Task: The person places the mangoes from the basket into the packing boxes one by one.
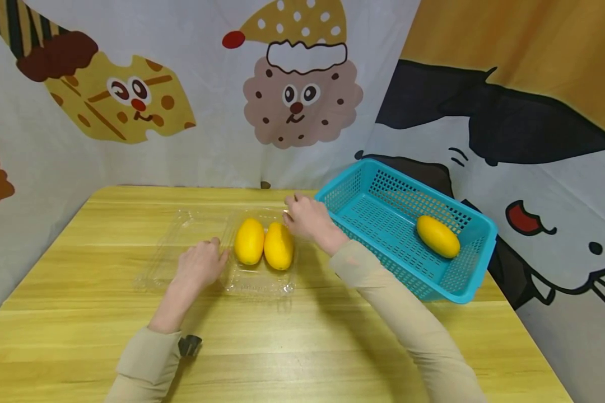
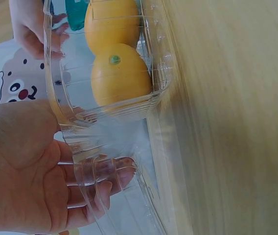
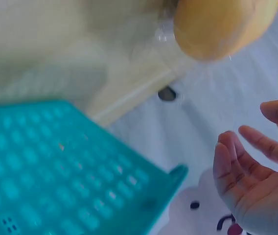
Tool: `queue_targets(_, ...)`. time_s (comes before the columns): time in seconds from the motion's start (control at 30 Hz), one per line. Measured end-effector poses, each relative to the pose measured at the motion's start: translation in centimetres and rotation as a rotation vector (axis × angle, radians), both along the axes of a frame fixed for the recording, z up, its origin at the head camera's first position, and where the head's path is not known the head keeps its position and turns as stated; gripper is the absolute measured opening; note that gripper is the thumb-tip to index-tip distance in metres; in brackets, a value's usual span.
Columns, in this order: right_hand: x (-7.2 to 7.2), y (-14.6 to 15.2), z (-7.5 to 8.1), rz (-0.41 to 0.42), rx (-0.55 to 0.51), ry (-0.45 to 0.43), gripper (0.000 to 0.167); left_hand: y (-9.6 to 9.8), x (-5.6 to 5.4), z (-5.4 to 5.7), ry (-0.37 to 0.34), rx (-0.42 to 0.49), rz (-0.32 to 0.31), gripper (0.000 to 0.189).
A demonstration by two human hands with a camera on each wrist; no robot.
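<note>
A clear plastic clamshell box (image 1: pixel 257 284) lies spread on the table, its lid half (image 1: pixel 173 238) to the left. Two yellow oval fruits stand side by side in the right half, a left one (image 1: pixel 249 242) and a right one (image 1: pixel 279 247); one shows a green stem spot in the left wrist view. My left hand (image 1: pixel 201 262) is at the fold between the halves, its loosely bent fingers (image 2: pixel 107 191) showing through the plastic. Beside the box's far right corner, my right hand (image 1: pixel 307 217) hovers with parted, slightly bent fingers (image 3: pixel 227 161) and holds nothing.
Right of the box, a blue perforated basket (image 1: pixel 383 224) sits at an angle, with another yellow fruit (image 1: pixel 438 236) inside. My right forearm passes in front of its near side. A cartoon-printed cloth (image 1: pixel 206 162) hangs behind the wooden table (image 1: pixel 282 358).
</note>
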State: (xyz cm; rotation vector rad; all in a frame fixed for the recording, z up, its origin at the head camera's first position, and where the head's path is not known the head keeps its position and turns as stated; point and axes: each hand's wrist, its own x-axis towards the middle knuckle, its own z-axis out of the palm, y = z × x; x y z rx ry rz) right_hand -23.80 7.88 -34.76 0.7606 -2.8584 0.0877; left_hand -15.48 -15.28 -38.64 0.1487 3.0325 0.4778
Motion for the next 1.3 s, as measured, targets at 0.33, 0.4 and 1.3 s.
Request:
queue_targets(0.33, -0.8, 3.7, 3.7, -0.059, -0.032, -0.05, 0.032, 0.0, 0.0, 0.0, -0.003, 0.001, 0.004, 0.038)
queue_targets(0.4, -0.9, 4.6, 4.4, -0.077, -0.037, -0.065, 0.033, 0.0, 0.0, -0.1, -0.007, 0.001, 0.004, 0.038)
queue_targets(1.3, -3.3, 22.5, 4.1, -0.54, -0.01, -0.429, 0.057, -0.1, -0.1, 0.0, -0.002, 0.0, -0.001, 0.038)
